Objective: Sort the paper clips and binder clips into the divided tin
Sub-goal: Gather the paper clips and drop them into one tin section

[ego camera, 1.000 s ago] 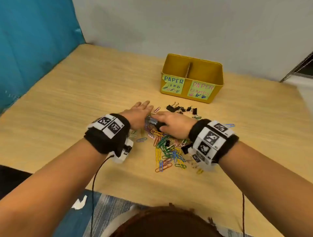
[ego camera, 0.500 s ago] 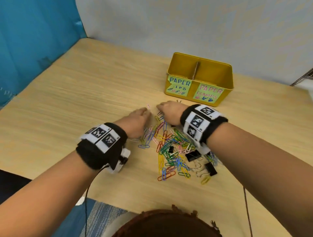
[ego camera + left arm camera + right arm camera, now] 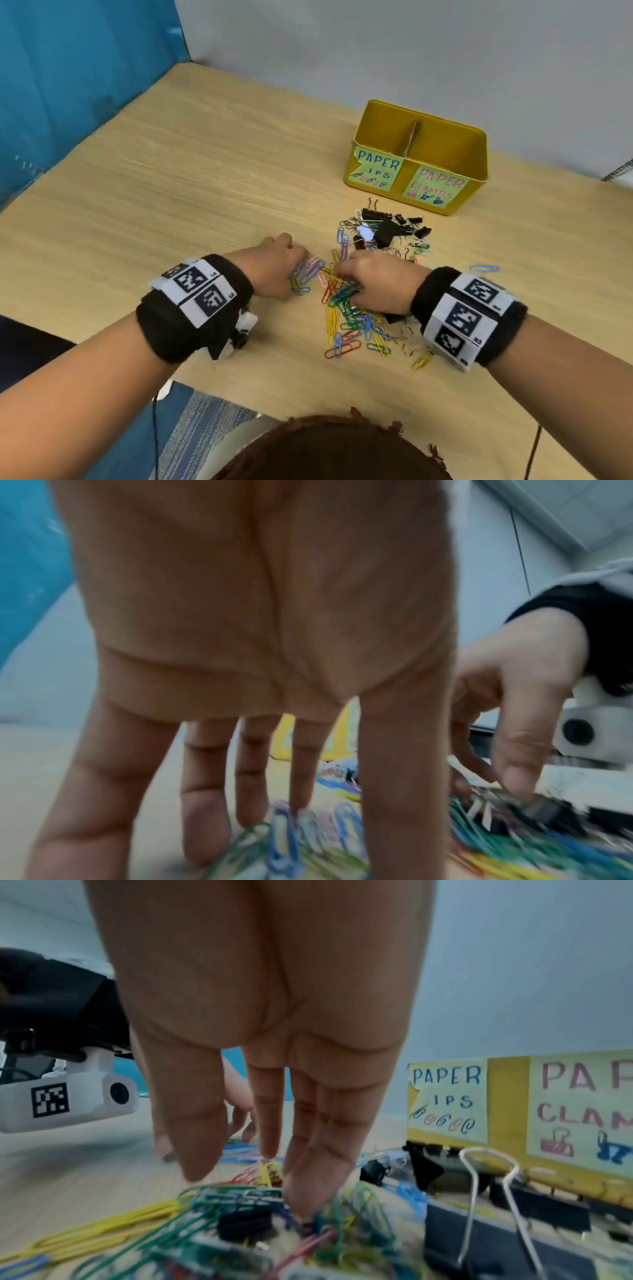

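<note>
A loose pile of coloured paper clips [image 3: 346,318] lies on the wooden table, with black binder clips [image 3: 387,229] at its far end. Behind them stands the yellow divided tin [image 3: 445,137], labelled for paper clips on the left and clamps on the right. My left hand [image 3: 298,270] stands knuckles up at the pile's left edge, its straight fingers [image 3: 209,791] touching blue and green clips [image 3: 284,831]. My right hand [image 3: 346,277] sits over the middle of the pile, straight fingertips [image 3: 301,1191] pressing down among clips [image 3: 137,1218]. A large binder clip [image 3: 496,1240] lies beside it, before the tin [image 3: 507,1096].
One blue paper clip [image 3: 484,268] lies apart to the right of the pile. A blue partition [image 3: 68,85] borders the table's left side and a grey wall runs behind the tin. The table's near edge is just below my wrists.
My right hand has drawn back from near the tin to the middle of the pile. My left hand has stayed at the pile's left edge, its fingers now pointing down onto the clips.
</note>
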A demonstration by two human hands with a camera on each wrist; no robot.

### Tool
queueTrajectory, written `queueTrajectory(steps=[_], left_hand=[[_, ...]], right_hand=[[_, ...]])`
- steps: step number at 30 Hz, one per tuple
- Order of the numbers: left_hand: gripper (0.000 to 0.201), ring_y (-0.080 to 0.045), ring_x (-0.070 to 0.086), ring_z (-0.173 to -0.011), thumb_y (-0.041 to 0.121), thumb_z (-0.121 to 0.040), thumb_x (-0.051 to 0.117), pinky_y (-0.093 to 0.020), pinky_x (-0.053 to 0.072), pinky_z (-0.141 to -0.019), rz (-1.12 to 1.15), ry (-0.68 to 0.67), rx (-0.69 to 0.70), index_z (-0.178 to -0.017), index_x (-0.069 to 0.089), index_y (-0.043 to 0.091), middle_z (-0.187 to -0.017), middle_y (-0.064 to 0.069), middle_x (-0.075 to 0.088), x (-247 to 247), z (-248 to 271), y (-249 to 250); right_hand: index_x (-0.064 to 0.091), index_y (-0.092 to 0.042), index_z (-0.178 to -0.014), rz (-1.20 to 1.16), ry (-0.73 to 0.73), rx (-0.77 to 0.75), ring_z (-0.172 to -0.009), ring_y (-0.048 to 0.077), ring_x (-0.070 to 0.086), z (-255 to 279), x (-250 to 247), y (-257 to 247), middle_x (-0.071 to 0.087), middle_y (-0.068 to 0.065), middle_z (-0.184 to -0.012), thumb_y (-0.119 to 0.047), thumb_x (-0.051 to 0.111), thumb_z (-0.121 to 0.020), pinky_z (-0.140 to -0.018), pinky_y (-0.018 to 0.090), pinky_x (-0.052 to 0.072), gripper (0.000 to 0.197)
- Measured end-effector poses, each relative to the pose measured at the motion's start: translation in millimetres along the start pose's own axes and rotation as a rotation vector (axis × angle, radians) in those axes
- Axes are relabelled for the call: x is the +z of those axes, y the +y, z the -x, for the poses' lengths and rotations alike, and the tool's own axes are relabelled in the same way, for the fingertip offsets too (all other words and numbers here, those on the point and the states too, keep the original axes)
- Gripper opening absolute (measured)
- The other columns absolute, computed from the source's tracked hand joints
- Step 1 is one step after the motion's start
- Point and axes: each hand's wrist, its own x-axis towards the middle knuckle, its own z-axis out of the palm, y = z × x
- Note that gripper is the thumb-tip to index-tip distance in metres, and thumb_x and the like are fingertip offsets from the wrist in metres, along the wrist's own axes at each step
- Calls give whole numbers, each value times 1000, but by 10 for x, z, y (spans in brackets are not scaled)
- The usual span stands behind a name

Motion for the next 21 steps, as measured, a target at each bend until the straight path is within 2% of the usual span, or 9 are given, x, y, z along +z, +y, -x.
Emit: queueTrajectory(steps=[2, 4, 6, 8, 10, 12, 15, 19, 21], left_hand=[[69, -32, 49, -113, 14, -73, 69, -38, 47, -92, 30, 1, 0, -134, 35, 12, -126, -15, 40, 29, 2, 107], [69, -32, 54, -108, 11, -71, 73, -37, 48, -88, 55, -19, 29, -130, 37, 9, -125, -16, 43, 19, -44, 174], [76, -30, 54, -108, 17, -67, 79, -36, 47, -88, 117, -21, 16, -130, 37, 11, -126, -14, 45, -57, -50, 165], [89, -28, 52, -112, 33, -61, 83, -36, 47, -93, 189, -2, -38, -133, 34, 13, -129, -11, 42, -126, -43, 126], [99, -27, 50, -115, 52, -57, 81, -39, 46, -96, 173, 0, -86, -133, 32, 13, -129, -11, 40, -119, -38, 162], [99, -28, 51, -115, 55, -56, 80, -37, 46, -94, 119, 18, -117, -131, 33, 10, -128, -13, 42, -60, -67, 278], [79, -29, 53, -114, 33, -68, 79, -32, 44, -88, 104, 50, -100, -127, 37, 3, -127, -17, 48, -24, -109, 409], [33, -31, 57, -110, 6, -85, 57, -29, 42, -79, 148, 103, -82, -116, 51, -1, -120, -18, 59, -44, -154, 361], [28, -33, 58, -108, 5, -85, 53, -29, 41, -76, 162, 128, -84, -113, 55, 0, -117, -20, 60, -21, -166, 339]], right_hand=[[50, -12, -129, -5, -45, 16, -115, 30, 52, -25, 44, -51, 52, 13, -120, -15, 57, -83, -94, 37, 48, 47], [54, -11, -127, -84, 5, 28, -111, 28, 54, -75, 0, -58, 53, 11, -114, -13, 57, -84, -87, 29, 45, 43], [56, -12, -123, -155, 100, 70, -110, 25, 53, -105, -73, -14, 54, 11, -117, -11, 57, -84, -82, 25, 40, 40], [53, -15, -125, -181, 127, 106, -112, 24, 52, -112, -90, 29, 52, 10, -121, -13, 65, -79, -85, 24, 41, 48], [42, -19, -135, -151, 41, 143, -117, 27, 49, -139, -66, 19, 46, 10, -126, -25, 77, -70, -94, 34, 47, 74], [34, -21, -141, -54, -30, 164, -123, 31, 45, -210, -47, -27, 40, 11, -132, -35, 81, -64, -99, 43, 46, 92], [42, -15, -133, 29, -2, 129, -118, 33, 49, -326, -55, -82, 41, 13, -130, -34, 83, -62, -98, 43, 47, 84], [52, -8, -126, 48, 14, 90, -115, 30, 54, -378, -106, -62, 54, 15, -125, -24, 76, -74, -93, 33, 45, 59], [59, -6, -119, 13, 20, 95, -102, 27, 61, -377, -149, -8, 63, 12, -115, -17, 71, -78, -81, 25, 49, 44]])
